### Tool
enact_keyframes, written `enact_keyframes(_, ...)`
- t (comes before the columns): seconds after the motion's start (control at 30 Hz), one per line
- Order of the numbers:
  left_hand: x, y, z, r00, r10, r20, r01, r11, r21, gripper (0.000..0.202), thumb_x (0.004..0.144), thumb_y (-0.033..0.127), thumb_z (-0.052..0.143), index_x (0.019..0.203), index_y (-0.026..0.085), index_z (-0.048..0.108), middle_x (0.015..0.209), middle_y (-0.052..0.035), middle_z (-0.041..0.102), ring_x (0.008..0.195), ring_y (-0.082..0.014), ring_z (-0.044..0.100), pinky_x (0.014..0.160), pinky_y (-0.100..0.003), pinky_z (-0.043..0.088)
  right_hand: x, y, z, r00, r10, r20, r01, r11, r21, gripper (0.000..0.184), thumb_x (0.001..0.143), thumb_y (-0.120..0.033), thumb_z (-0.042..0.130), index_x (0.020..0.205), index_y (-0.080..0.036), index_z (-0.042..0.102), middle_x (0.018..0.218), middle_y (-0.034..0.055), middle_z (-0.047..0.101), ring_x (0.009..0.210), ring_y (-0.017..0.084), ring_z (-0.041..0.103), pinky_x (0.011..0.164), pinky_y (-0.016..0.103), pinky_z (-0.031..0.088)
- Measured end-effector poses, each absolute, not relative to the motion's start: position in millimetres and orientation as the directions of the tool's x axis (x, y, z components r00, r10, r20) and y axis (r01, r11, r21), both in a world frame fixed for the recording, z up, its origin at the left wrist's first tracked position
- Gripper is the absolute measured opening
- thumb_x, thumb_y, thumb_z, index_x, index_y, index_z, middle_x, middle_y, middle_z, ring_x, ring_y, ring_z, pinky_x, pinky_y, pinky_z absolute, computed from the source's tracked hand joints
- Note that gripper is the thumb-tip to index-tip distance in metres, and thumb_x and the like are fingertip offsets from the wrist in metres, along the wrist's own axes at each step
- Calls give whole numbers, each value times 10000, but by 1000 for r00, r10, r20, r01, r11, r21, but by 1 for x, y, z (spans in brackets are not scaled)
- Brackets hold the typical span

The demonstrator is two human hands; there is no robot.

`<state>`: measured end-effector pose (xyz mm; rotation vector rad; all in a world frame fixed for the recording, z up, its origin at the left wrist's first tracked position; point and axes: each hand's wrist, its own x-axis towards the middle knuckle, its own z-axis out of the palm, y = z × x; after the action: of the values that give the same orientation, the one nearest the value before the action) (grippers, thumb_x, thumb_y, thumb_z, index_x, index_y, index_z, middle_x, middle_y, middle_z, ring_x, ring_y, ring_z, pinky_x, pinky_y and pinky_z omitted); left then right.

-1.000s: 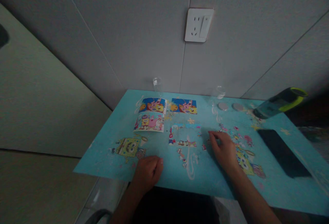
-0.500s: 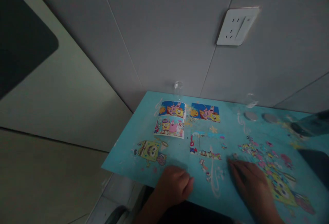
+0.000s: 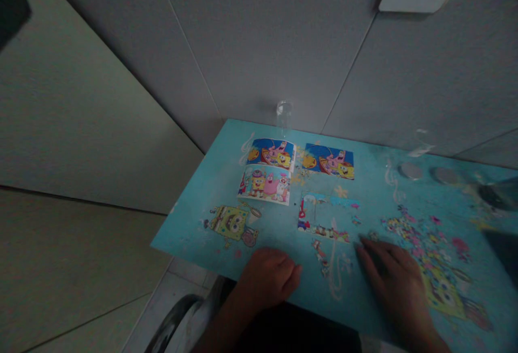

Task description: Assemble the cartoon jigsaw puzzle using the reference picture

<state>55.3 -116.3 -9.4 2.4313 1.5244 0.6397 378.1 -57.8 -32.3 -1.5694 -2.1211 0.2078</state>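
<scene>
My left hand (image 3: 270,276) rests as a loose fist on the near edge of the table, below a partly laid jigsaw puzzle; nothing shows in it. My right hand (image 3: 394,277) lies to the right of that puzzle, thumb and index fingertips close together; whether a piece is between them is hidden. A small puzzle piece (image 3: 373,236) lies beside its fingertips. The jigsaw puzzle (image 3: 324,231) has its left, top and bottom borders laid around a bare middle. A few joined pieces (image 3: 320,257) lie below it. A heap of loose puzzle pieces (image 3: 408,231) spreads right of my right hand.
A finished puzzle picture (image 3: 328,161) lies at the back, beside an open picture sheet (image 3: 267,170). A clear cylinder (image 3: 284,118) stands by the wall. Two round lids (image 3: 410,170) and a dark object (image 3: 499,253) are at the right. The tablecloth (image 3: 190,218) bears printed cartoon figures.
My view has tilted down and shifted slightly, so the table appears higher and the wall socket is partly cut off. Both hands stay in nearly the same places on the table.
</scene>
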Motion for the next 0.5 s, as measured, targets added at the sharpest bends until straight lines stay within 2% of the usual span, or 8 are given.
enact_keyframes(0.5, 54, -113, -9, 371, 892, 256, 825, -444, 351, 335, 1012, 262, 491, 689, 196, 551, 623, 0, 554, 571, -139, 486, 592, -316, 317, 368, -54, -28, -168, 939, 299, 864, 287, -415, 353, 1004, -481, 571, 1197, -236, 736, 1058, 112, 700, 923, 292, 661, 924, 499, 514)
